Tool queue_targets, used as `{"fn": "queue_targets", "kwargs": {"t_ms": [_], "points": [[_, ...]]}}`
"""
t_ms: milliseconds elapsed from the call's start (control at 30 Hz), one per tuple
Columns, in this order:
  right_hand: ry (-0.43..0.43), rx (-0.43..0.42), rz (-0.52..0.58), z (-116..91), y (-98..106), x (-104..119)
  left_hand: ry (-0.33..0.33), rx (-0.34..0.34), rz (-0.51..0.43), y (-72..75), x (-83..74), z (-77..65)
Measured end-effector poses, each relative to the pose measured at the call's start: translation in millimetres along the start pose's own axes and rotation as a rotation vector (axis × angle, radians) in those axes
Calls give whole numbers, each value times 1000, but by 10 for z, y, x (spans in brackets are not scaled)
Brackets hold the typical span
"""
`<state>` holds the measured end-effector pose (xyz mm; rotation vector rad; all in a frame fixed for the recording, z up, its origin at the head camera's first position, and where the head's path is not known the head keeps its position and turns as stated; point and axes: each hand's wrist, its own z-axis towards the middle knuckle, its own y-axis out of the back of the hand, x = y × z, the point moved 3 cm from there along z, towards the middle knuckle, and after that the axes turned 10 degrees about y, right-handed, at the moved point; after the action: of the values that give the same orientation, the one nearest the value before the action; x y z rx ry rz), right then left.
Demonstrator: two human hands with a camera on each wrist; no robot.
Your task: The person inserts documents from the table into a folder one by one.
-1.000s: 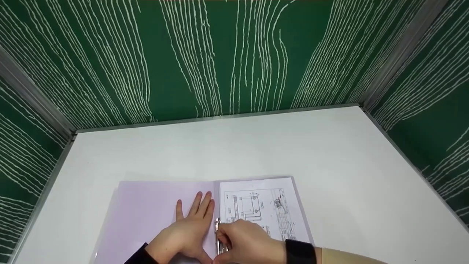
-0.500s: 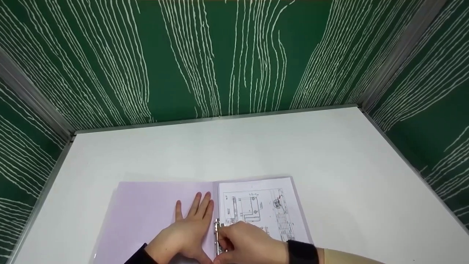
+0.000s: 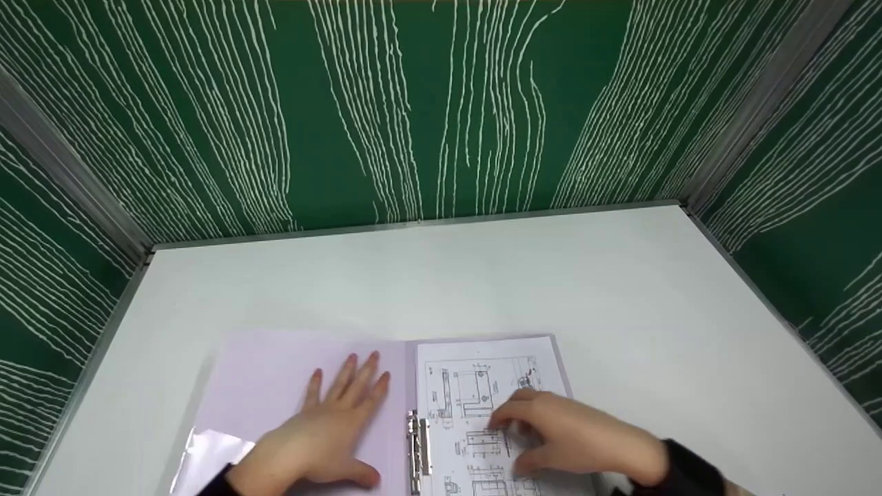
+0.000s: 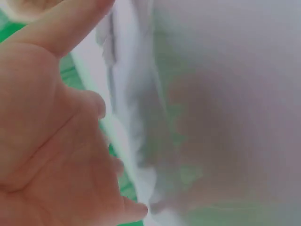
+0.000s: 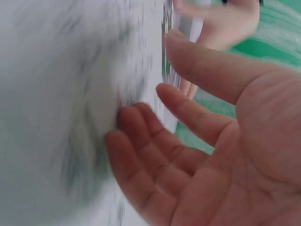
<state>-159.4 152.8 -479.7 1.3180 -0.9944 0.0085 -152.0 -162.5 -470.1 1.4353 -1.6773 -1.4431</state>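
Observation:
A lilac folder (image 3: 269, 372) lies spread on the white table, its metal clip (image 3: 417, 451) along the spine. Paper sheets (image 3: 441, 358) with technical line drawings lie on its right side, their left edge at the clip. My left hand (image 3: 320, 437) has its fingers spread over the left cover, left of the clip; the left wrist view shows its palm side and the cover's glossy surface (image 4: 225, 122). Over the drawings is my right hand (image 3: 575, 434), loosely bent and holding nothing. In the right wrist view its fingers (image 5: 141, 169) are apart, close to the blurred paper.
The white table (image 3: 427, 282) extends behind the folder and to both sides. Green boards (image 3: 331, 124) with wavy white lines stand at the back and sides, joined by grey metal frame posts (image 3: 751, 117).
My right hand has left the clip and moved right over the sheets, exposing the clip. My left hand has shifted left from the spine, and light now glints on the cover's lower left.

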Motion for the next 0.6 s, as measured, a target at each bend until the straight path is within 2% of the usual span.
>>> {"fn": "queue_targets", "kwargs": {"t_ms": [133, 200, 300, 367, 467, 533, 600], "points": [[-136, -35, -29, -314, 147, -215, 64, -102, -20, 215, 367, -194], [-214, -52, -1, -444, 176, -309, 114, -143, -47, 300, 630, -314], [-330, -66, 89, -606, 151, -407, 214, -140, -151, 365, 1094, -504], [-417, -65, 149, -703, 94, -438, 271, -116, -259, 353, 1417, -621], [-508, -65, 187, -814, -1, -453, 315, -93, -420, 260, 1861, -742], [-537, -69, 185, -853, -44, -456, 313, -84, -470, 131, 2076, -791], [-542, -78, 167, -870, -64, -459, 312, -36, -503, -20, 2186, -807]]}}
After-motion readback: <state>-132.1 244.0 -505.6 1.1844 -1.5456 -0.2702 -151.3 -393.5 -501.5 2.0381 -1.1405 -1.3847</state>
